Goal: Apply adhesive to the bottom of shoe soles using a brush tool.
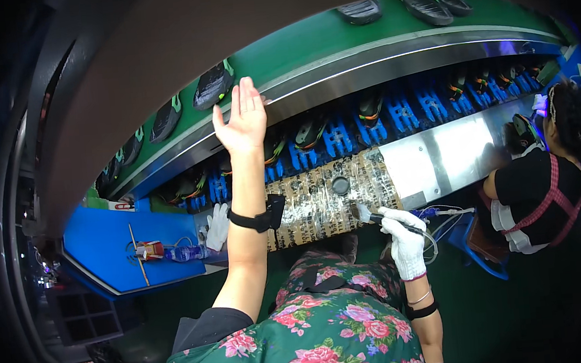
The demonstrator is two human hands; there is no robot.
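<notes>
My bare left hand [243, 122] is stretched out, palm up and fingers extended, at the steel edge of the green conveyor belt. It holds nothing; the nearest shoe [213, 85] lies sole-up just beyond the fingertips. In my right hand [403, 239], which wears a white glove, is a brush with a dark handle and pale bristles [362, 212]. The bristles hang over the near edge of the tape-covered cardboard mat [300, 211]. A small dark round container [340, 186] sits on that mat, beyond the brush tip.
Blue racks [337, 139] holding several shoes run under the belt [308, 54]. A white glove [218, 228] and a plastic bottle [187, 252] lie by the blue side table [97, 244]. At right, a co-worker [543, 182] handles a shoe. Clear tubing [447, 218] loops beside my right hand.
</notes>
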